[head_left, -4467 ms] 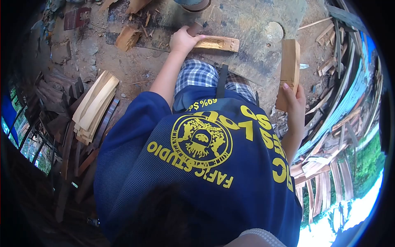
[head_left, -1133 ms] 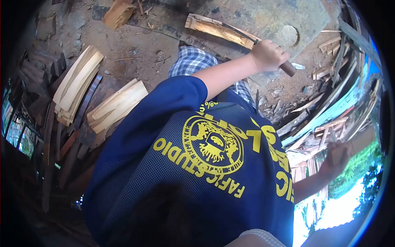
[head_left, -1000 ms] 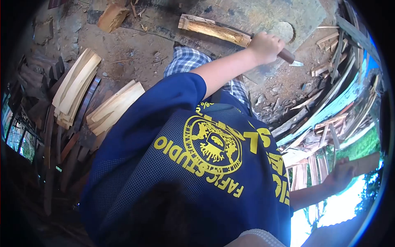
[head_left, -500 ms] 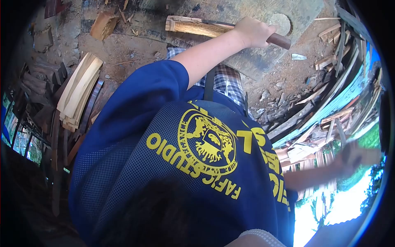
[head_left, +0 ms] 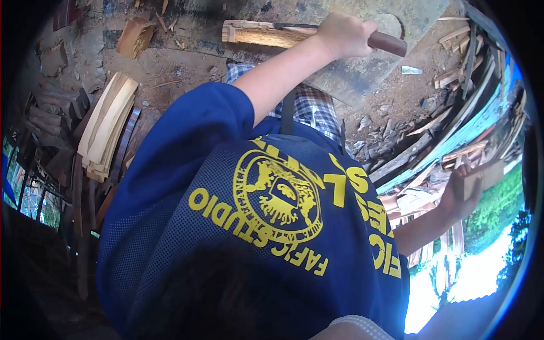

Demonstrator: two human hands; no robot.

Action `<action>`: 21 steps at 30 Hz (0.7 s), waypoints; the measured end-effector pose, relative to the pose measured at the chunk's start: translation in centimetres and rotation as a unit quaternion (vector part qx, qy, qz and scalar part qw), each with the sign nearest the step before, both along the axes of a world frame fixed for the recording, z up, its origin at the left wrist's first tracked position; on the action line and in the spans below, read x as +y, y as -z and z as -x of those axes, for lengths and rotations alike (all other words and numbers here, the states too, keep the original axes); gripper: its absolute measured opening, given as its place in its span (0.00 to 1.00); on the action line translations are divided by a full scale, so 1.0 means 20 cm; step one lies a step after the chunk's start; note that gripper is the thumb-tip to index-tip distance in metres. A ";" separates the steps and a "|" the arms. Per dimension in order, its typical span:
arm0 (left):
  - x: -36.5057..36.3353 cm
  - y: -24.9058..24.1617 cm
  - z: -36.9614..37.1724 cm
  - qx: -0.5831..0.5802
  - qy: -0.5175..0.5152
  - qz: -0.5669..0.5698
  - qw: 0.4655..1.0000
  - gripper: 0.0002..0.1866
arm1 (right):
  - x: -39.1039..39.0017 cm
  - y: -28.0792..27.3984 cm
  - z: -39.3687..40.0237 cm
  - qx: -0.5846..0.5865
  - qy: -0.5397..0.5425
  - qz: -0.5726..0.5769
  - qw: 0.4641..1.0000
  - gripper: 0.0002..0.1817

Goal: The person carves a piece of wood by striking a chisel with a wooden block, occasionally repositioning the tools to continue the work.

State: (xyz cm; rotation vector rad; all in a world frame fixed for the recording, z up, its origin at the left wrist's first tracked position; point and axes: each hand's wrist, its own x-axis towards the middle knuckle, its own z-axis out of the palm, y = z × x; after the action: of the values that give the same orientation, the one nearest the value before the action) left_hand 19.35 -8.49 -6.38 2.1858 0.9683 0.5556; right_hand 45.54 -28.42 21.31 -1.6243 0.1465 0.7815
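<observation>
My left hand is wrapped round the brown wooden handle of a long, narrow-bladed knife. Its dark blade lies along the top of a split piece of wood, and part of it is hidden behind my hand and forearm. That wood rests on a worn grey board in front of my knees. Off to the right, my right hand is raised, fingers closed round a pale block of wood, well apart from the knife.
Pale split strips are stacked at the left. A wood chunk sits on the ground at upper left. Scrap wood and a blue-painted plank line the right side. A small glassy piece lies on the dirt near the board.
My right hand, blurred before, now shows sharply, lower in the view and nearer my body with the wood block. The left hand keeps its grip on the knife, shifted only slightly.
</observation>
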 end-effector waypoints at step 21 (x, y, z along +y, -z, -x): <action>-0.04 -0.39 0.21 -0.076 0.028 -0.040 0.996 0.15 | 0.35 0.49 0.80 0.062 -0.101 -0.197 0.973 0.34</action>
State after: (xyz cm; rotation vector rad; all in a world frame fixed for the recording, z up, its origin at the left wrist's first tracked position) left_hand 15.21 -9.34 1.37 2.1974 0.8138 0.7348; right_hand 29.60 -21.33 11.57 -1.2262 -0.0853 0.9997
